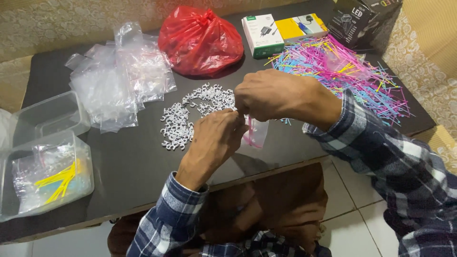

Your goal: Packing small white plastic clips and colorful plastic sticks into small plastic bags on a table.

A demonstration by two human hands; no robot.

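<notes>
Small clear plastic bag (257, 133) with pink ties inside, pinched by my left hand (216, 138) and right hand (271, 95); clear plastic tub (12, 164) holds bagged yellow ties (59, 181).

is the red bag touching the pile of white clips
Apart. The head view shows bare dark tabletop between the red plastic bag and the white clips.

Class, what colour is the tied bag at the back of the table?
Red bag, clearest in the head view.
</notes>
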